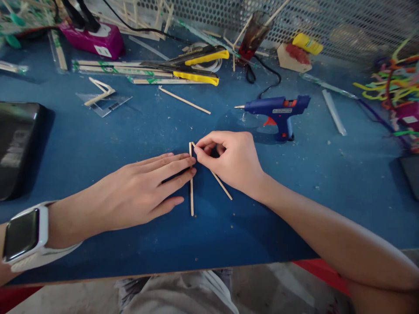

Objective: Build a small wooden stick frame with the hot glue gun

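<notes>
Two thin wooden sticks meet at their far ends in a narrow upside-down V on the blue table. My left hand (150, 185) lies flat, its fingers stretched out, with the fingertips resting on the left wooden stick (192, 198). Between thumb and forefinger, my right hand (231, 159) pinches the right wooden stick (223, 186) near the joint. Beyond the right hand lies a blue glue gun (278, 111) on its side, nozzle to the left. A loose wooden stick (185, 100) is farther back.
A phone (19, 148) lies at the left. Two yellow-and-black utility knives (196, 77) rest on packed sticks. Behind are a purple power socket (93, 39) and a dark cup (255, 35). A clear set square (104, 104) carries glued sticks. Coloured pipe cleaners (393, 87) pile up right.
</notes>
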The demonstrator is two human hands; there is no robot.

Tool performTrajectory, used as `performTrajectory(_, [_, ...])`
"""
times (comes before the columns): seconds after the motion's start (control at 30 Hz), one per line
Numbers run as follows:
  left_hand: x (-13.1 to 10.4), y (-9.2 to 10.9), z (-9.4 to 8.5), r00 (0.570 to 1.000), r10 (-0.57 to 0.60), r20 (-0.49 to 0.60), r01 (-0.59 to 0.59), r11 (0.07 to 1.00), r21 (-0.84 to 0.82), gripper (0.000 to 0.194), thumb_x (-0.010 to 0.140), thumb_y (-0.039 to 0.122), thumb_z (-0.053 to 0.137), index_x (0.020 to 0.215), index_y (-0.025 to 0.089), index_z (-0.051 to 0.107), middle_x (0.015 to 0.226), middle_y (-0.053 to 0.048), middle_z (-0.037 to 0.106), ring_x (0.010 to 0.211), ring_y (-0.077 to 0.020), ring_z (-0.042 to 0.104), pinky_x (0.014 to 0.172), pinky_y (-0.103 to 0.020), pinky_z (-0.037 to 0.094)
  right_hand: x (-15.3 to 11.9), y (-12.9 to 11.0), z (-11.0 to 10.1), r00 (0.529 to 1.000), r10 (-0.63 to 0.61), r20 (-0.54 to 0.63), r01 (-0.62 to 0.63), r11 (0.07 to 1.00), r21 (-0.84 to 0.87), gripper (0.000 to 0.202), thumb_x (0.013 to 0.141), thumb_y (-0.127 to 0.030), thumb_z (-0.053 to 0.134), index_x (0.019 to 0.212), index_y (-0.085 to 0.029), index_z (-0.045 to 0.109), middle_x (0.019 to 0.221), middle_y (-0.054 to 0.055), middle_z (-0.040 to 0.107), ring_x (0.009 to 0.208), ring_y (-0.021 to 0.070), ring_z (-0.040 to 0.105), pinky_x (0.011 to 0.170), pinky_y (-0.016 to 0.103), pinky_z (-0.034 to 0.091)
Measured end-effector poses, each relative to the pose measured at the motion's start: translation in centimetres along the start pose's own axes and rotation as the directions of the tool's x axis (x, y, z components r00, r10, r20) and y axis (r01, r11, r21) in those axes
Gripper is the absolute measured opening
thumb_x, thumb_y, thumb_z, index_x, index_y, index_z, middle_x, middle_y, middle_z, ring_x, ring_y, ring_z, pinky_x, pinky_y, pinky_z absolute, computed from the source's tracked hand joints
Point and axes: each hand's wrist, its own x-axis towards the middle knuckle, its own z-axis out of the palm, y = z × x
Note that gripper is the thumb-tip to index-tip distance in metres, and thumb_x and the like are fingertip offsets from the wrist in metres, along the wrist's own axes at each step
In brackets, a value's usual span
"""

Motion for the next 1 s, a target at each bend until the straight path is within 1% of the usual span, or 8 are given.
performTrajectory(0.17, [0.0, -0.03, 0.06, 1.0, 0.001, -0.014, -0.001, 1.0, -0.004, 0.045, 0.121, 0.029, 0.047, 0.156, 0.005, 0.064, 0.16, -0.022, 0.071, 0.146, -0.0365, 0.075, 0.129, -0.056, 0.064, -0.09, -0.06, 0.14, 1.0, 0.008, -0.011, -0.008, 1.0, -0.003, 0.006, 0.095, -0.021, 0.084, 0.09, -0.021, 0.087, 0.077, -0.002, 0.081, 0.064, 0.0119, 0.062, 0.068, 0.032, 0.044])
performTrajectory(0.27, [-0.03, -0.03, 0.08, 1.0, -0.006, -0.004, 0.006, 1.0, -0.016, 0.046, 0.121, 0.029, 0.048, 0.158, 0.006, 0.063, 0.161, -0.022, 0.07, 0.149, -0.0362, 0.074, 0.131, -0.055, 0.063, -0.11, 0.01, 0.17, 1.0, 0.025, -0.009, -0.025, 1.0, -0.005, 0.006, 0.095, -0.021, 0.084, 0.09, -0.022, 0.087, 0.078, -0.002, 0.081, 0.064, 0.0122, 0.062, 0.068, 0.032, 0.045])
performTrajectory(0.4, [-0.08, -0.1, 0.12, 1.0, 0.001, -0.003, -0.001, 1.0, -0.02, 0.046, 0.121, 0.029, 0.049, 0.158, 0.005, 0.063, 0.162, -0.022, 0.069, 0.149, -0.0371, 0.073, 0.131, -0.056, 0.063, -0.15, 0.02, 0.14, 1.0, 0.018, -0.012, -0.018, 1.0, 0.005, 0.007, 0.095, -0.021, 0.083, 0.09, -0.021, 0.087, 0.077, -0.002, 0.081, 0.064, 0.0121, 0.062, 0.068, 0.033, 0.045])
performTrajectory(0.53, [-0.12, -0.19, 0.18, 1.0, 0.004, 0.01, -0.003, 0.999, -0.038, 0.047, 0.121, 0.031, 0.05, 0.159, 0.006, 0.063, 0.165, -0.021, 0.068, 0.151, -0.0358, 0.072, 0.133, -0.055, 0.06, -0.16, -0.07, 0.08, 1.0, 0.021, -0.003, -0.021, 1.0, 0.011, 0.007, 0.096, -0.021, 0.082, 0.09, -0.022, 0.087, 0.078, -0.002, 0.081, 0.065, 0.0128, 0.063, 0.07, 0.033, 0.046])
performTrajectory(0.77, [-0.25, -0.1, 0.32, 1.0, -0.01, 0.003, 0.01, 0.999, -0.044, 0.05, 0.123, 0.035, 0.044, 0.16, 0.006, 0.062, 0.165, -0.022, 0.067, 0.151, -0.0355, 0.071, 0.134, -0.055, 0.059, -0.15, -0.08, -0.01, 1.0, 0.019, 0.013, -0.019, 0.999, 0.028, 0.006, 0.096, -0.02, 0.082, 0.092, -0.021, 0.086, 0.079, -0.003, 0.082, 0.066, 0.0126, 0.063, 0.071, 0.033, 0.046])
performTrajectory(0.93, [-0.5, -0.22, 0.34, 0.999, -0.038, 0.019, 0.039, 0.995, -0.086, 0.05, 0.121, 0.035, 0.05, 0.163, 0.011, 0.062, 0.167, -0.018, 0.066, 0.154, -0.0352, 0.069, 0.137, -0.054, 0.057, -0.2, -0.01, -0.05, 1.0, 0.007, 0.008, -0.007, 1.0, 0.03, 0.004, 0.096, -0.021, 0.082, 0.095, -0.022, 0.086, 0.079, -0.003, 0.082, 0.065, 0.0126, 0.062, 0.071, 0.033, 0.047])
performTrajectory(1.0, [-0.48, -0.26, 0.29, 0.999, -0.033, 0.016, 0.034, 0.995, -0.095, 0.05, 0.121, 0.034, 0.053, 0.163, 0.01, 0.062, 0.167, -0.02, 0.066, 0.154, -0.036, 0.069, 0.137, -0.055, 0.057, -0.21, -0.01, -0.05, 1.0, 0.002, 0.007, -0.003, 1.0, 0.031, 0.005, 0.096, -0.022, 0.081, 0.095, -0.022, 0.086, 0.079, -0.003, 0.082, 0.065, 0.013, 0.062, 0.071, 0.033, 0.047])
